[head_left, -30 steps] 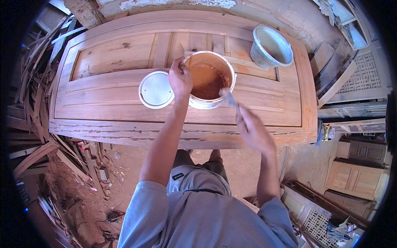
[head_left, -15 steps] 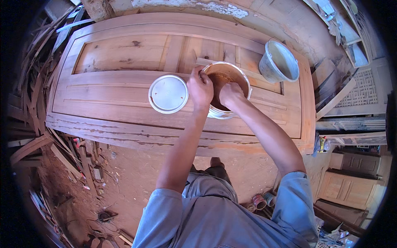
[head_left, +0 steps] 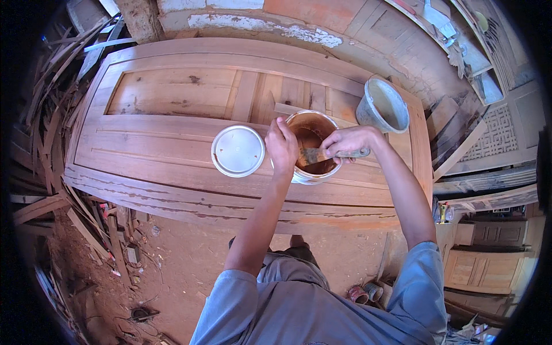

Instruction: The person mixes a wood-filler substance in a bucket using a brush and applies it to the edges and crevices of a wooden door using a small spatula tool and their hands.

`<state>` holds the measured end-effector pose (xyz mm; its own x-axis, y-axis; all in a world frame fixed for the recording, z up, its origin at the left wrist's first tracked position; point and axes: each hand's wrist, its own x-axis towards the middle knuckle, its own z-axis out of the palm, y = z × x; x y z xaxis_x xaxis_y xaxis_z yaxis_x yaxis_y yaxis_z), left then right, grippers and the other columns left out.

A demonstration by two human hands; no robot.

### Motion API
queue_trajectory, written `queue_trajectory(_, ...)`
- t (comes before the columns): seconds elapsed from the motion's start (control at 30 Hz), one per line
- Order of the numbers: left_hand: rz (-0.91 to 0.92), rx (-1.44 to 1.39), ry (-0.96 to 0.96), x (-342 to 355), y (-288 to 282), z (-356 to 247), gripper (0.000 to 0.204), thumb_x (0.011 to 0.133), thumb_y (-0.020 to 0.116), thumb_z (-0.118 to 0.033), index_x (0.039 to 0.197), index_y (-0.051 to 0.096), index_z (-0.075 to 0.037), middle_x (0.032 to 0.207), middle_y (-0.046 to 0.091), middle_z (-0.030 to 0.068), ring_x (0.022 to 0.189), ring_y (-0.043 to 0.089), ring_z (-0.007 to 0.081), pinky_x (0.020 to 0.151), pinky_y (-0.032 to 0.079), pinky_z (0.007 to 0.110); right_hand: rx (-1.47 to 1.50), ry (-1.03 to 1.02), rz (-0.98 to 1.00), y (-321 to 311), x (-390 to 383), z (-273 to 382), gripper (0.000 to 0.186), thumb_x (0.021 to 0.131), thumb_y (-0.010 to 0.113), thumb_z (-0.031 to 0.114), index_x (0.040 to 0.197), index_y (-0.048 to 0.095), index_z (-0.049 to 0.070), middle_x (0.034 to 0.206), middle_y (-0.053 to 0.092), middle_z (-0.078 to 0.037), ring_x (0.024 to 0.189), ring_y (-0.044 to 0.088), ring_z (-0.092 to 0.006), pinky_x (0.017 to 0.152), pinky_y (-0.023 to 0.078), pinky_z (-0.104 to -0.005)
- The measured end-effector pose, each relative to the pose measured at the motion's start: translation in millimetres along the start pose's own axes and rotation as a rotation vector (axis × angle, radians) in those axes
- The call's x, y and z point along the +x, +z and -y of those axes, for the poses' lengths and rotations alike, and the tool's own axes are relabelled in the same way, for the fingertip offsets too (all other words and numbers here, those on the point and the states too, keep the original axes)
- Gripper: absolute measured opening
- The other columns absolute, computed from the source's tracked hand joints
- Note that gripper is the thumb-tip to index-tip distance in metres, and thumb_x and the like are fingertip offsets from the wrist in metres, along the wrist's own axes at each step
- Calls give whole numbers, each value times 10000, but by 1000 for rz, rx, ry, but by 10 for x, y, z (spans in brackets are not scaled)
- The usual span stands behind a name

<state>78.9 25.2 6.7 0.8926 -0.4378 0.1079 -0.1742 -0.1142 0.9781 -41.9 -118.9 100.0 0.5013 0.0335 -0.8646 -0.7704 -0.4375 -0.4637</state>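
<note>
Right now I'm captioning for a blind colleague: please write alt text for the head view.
A person's right hand holds a flat tool over an open white bucket coated brown inside, the left hand at its rim. The white bucket stands on a panelled wooden door between a white lid and a grey bucket.

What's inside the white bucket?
Brown paint or paste shows inside the white bucket. The right hand and its flat tool cover part of it, so what lies beneath can't be seen.

Surfaces: wood, plastic, cloth
Over my remote feed I note the wooden panel matt, grained; lid smooth, plastic-looking; tub smeared inside; shirt matt cloth.
</note>
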Motion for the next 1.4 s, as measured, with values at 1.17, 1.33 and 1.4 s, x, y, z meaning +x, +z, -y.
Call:
queue_trajectory(1.17, -34, -67, -23, -22, 10, 64, 614, 1057, 247, -382, 1011, 683, 49, 863, 661, 265, 829, 609, 416, 806, 451, 473, -745, 311, -1488, 1392, -150, -3, 258, 829, 570, 111, 1075, 650, 118, 980, 635, -84, 962, 615, -245, 847, 387, -428)
queue_trajectory(1.33, -6, -60, -63, 5, -31, 36, 603, 1057, 260, -372, 1026, 672, 66, 885, 665, 276, 842, 616, 420, 806, 455, 469, -587, 269, -1371, 1328, -129, -28, 300, 917, 549, 224, 1178, 626, 99, 968, 626, -115, 948, 596, -284, 836, 389, -463)
queue_trajectory(1.4, -4, -97, -60, -22, -57, -20, 605, 1057, 264, -374, 1033, 668, 76, 900, 667, 281, 855, 620, 424, 811, 458, 467, -523, 252, -1402, 1311, -105, -26, 344, 955, 524, 290, 1232, 596, 99, 976, 604, -135, 947, 586, -304, 824, 390, -472)
